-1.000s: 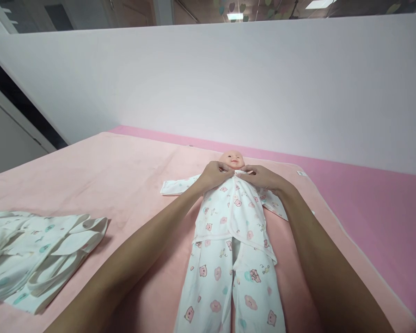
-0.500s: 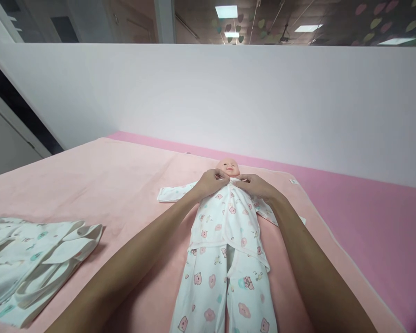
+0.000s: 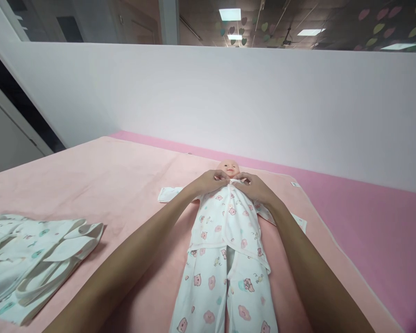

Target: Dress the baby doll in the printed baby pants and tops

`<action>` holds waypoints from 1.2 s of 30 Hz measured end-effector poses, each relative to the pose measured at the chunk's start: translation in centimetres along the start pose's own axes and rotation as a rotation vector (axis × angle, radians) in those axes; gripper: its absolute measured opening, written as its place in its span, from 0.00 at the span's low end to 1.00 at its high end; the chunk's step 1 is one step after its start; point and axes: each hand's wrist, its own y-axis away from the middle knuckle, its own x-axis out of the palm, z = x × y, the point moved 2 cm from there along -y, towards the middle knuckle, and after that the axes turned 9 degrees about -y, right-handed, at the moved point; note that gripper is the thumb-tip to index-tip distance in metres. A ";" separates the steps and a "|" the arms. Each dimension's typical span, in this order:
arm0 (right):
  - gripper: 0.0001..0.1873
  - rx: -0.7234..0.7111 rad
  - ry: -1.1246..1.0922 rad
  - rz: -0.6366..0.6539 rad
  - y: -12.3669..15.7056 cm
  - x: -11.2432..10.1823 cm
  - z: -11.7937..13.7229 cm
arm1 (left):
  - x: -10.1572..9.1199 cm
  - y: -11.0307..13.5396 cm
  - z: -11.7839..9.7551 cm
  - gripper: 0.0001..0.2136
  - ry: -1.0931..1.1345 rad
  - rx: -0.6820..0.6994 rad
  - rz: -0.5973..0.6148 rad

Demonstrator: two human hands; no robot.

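Both your arms are stretched out along the bed, and your hands meet right under the chin of the small plastic baby doll [image 3: 229, 167]. Your left hand [image 3: 208, 181] has its fingers curled in tight, thumb and fingertips pinched on the neckline of the white baby top with pink bear print [image 3: 225, 222]. Your right hand [image 3: 254, 187] mirrors it from the other side, fingers bent and closed on the same neckline, knuckles up. The two hands are almost touching each other at the collar.

The doll lies flat on its back in the middle of the pale pink fleece blanket [image 3: 125, 185], head away from you, feet toward you. The top is on its body, one front flap crossed over the other. One empty sleeve [image 3: 168, 194] lies flat out to the left, just past your left wrist. Below the top's hem, the matching white printed trousers [image 3: 222, 296] run down between your forearms to the bottom edge of the view.

Off to your left, well apart from the doll, a loose pile of white printed baby clothes [image 3: 31, 259] lies on the blanket. On the right, the blanket's edge gives way to a brighter magenta sheet [image 3: 367, 222]. A plain white partition wall [image 3: 229, 101] stands behind the bed.
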 end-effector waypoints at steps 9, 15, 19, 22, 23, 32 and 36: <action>0.16 -0.060 0.007 -0.065 0.4 0.3 0.3 | -0.3 -0.4 0.3 0.14 -0.057 0.089 0.062; 0.23 -0.079 -0.023 -0.004 0.5 -0.3 0.0 | 0.1 -0.3 0.4 0.15 0.041 0.010 0.056; 0.24 -0.099 -0.063 0.009 0.8 -0.6 -0.2 | 0.1 0.1 0.1 0.16 0.123 -0.042 0.069; 0.22 -0.108 -0.093 0.016 1.0 -0.5 -0.3 | 0.1 0.1 0.2 0.18 0.198 -0.056 0.099; 0.22 -0.113 -0.100 0.018 1.0 -0.5 -0.3 | 0.0 0.1 0.3 0.18 0.216 -0.059 0.110; 0.17 -0.067 -0.073 -0.087 0.8 0.2 -0.3 | 0.0 -0.1 0.9 0.18 0.256 -0.082 0.143; 0.18 0.012 -0.088 -0.117 0.7 0.4 -0.3 | 0.0 0.0 0.5 0.16 0.235 -0.103 0.116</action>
